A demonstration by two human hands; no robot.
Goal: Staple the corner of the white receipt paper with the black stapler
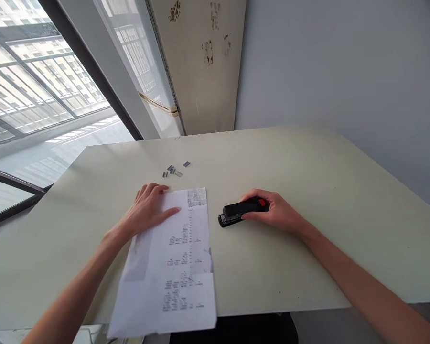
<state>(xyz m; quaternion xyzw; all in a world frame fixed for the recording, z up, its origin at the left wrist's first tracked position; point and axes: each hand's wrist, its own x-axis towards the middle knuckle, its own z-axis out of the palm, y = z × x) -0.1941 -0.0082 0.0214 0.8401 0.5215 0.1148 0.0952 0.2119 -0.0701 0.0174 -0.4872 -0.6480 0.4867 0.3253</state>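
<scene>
A printed sheet of paper (179, 267) lies on the pale table (308, 191), hanging slightly over the near edge. My left hand (148, 210) rests flat on the sheet's upper left corner, fingers stretched out. A black stapler (238, 211) with a red mark lies just right of the paper. My right hand (275, 210) is wrapped round the stapler's rear end, fingers curled over its top.
Several loose strips of staples (174, 170) lie on the table beyond the paper. A large window (39, 95) is at the left, a stained panel (200, 62) and a grey wall (344, 71) stand behind the table.
</scene>
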